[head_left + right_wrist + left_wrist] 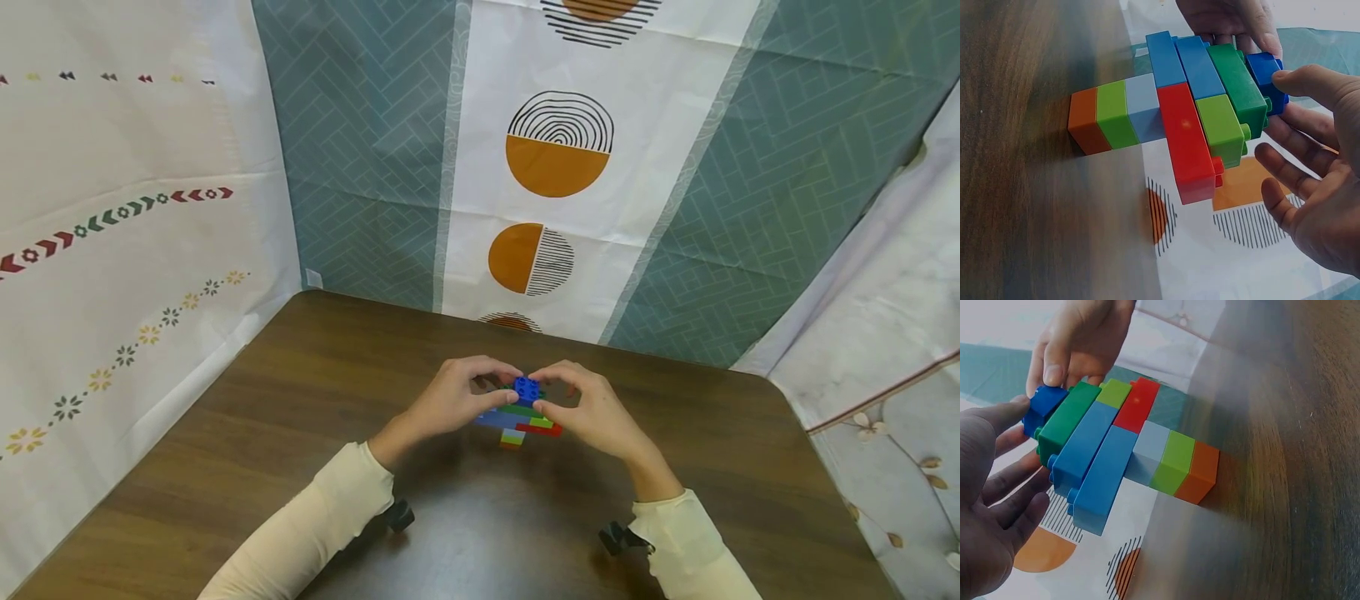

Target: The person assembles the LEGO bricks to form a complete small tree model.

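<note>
A small dark blue building block [527, 389] sits at the top of a stack of toy blocks. My left hand [453, 392] pinches it from the left with thumb and index finger; my right hand [592, 412] pinches it from the right. Just under it lies a long green block [1238, 87]. Lower come two blue blocks, a lime block [1219, 128] and a red block [1186, 150], spreading wider than the base. The narrow column beneath has a pale grey-blue block [1149, 450], a light green block [1172, 461] and an orange block [1204, 472] at the bottom.
The stack stands on a dark brown wooden table [480, 533]. Patterned cloths hang along its sides, with a teal and white cloth [480, 167] behind. A black device [400, 516] is at the left wrist, and another black device [617, 538] at the right.
</note>
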Demonstrator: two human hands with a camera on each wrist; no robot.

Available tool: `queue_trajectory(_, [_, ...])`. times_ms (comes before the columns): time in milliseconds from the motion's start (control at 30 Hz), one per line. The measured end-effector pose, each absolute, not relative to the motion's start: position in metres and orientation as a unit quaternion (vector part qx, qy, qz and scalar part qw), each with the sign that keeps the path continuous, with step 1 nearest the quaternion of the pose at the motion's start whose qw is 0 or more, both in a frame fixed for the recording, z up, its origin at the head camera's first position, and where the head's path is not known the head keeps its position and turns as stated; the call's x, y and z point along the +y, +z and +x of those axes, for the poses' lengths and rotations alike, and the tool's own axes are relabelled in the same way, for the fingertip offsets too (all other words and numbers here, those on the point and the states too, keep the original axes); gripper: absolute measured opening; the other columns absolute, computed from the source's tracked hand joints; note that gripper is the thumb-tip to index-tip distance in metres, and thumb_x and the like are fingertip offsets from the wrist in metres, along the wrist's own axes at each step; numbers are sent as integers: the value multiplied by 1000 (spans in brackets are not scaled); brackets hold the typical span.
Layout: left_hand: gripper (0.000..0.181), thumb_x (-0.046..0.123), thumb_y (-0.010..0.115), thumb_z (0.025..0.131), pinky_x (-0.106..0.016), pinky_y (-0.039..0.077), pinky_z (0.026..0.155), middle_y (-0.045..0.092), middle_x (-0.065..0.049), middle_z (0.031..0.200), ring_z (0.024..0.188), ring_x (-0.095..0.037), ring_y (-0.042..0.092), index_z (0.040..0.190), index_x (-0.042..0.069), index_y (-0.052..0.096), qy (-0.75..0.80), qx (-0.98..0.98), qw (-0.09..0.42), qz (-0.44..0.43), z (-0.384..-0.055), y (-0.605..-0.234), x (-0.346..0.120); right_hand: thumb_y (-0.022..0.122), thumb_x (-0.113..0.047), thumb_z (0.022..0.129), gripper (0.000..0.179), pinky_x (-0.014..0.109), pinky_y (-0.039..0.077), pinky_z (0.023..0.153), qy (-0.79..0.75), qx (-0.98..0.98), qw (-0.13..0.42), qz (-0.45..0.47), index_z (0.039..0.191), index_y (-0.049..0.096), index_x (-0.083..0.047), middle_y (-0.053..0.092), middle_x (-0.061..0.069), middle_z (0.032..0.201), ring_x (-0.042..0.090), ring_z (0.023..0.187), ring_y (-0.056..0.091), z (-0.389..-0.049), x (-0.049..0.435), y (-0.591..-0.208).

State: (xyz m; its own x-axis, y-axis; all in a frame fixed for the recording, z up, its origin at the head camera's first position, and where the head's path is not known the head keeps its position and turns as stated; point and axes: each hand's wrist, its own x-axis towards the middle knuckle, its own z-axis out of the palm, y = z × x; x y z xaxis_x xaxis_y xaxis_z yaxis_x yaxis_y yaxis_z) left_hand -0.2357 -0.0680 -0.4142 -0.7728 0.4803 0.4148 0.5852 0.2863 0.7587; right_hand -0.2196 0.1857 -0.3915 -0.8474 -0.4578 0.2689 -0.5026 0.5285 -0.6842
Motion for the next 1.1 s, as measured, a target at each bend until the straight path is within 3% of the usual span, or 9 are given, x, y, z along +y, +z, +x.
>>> queue_trajectory(300, [28,27,78,93,-28,61,80,77,1,109,92,-10,70,118,16,76,-484,-813,68,-317,-233,-413,-66,79,-24,92,30,40,52,90,395,-876,37,274,121,73,-24,71,-8,117,13,106,59,-219,184,-390])
queue_trajectory(633, [27,29,77,94,-28,58,73,77,4,105,88,-8,66,118,17,77,-467,-823,75,-315,-233,-413,-67,79,-26,92,29,44,53,90,404,-878,23,256,121,74,-24,72,-6,118,17,105,59,-218,184,-392])
queue_trajectory(833, [26,28,77,94,-32,59,75,78,4,106,90,-9,67,118,18,77,-469,-826,67,-305,-233,-411,-66,79,-26,92,30,45,52,91,409,-877,22,252,121,74,-25,72,-6,119,29,109,61,-220,184,-394])
queue_trajectory(1100, [27,28,78,93,-32,59,73,77,4,106,90,-9,67,118,17,77,-465,-829,67,-304,-233,-411,-65,80,-27,91,29,44,49,94,419,-872,23,253,120,74,-25,72,-5,119,26,113,61,-220,184,-397])
